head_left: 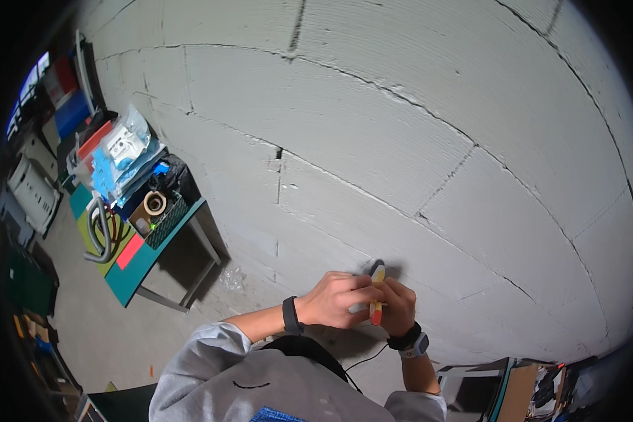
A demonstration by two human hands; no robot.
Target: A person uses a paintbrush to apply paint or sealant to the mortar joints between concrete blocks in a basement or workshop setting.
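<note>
Head view, and it's the wall (pixel 373 169) that dominates, pale painted block rising ahead of the hands and spreading off to both sides. Grey floor (pixel 84 295) opens out to their left, and on it, well apart from them, stands the green-topped counter (pixel 135 280). Piled there, at its far end, are bags (pixel 123 151) in blue and clear plastic; nearer the hands, a box (pixel 163 232) with a roll in it, and a bent grey hose (pixel 107 239) on the far side of that.

Now the hands! Left (pixel 337 299) and right (pixel 399 306) come together, fingers closed narrow around one tool (pixel 378 276). It's between them, yellow handle, red end toward the body, dark head toward the wall; whether it touches, I cannot tell. Watch (pixel 420 344) just behind the right hand, and a slim black band (pixel 291 315) just behind the left.
</note>
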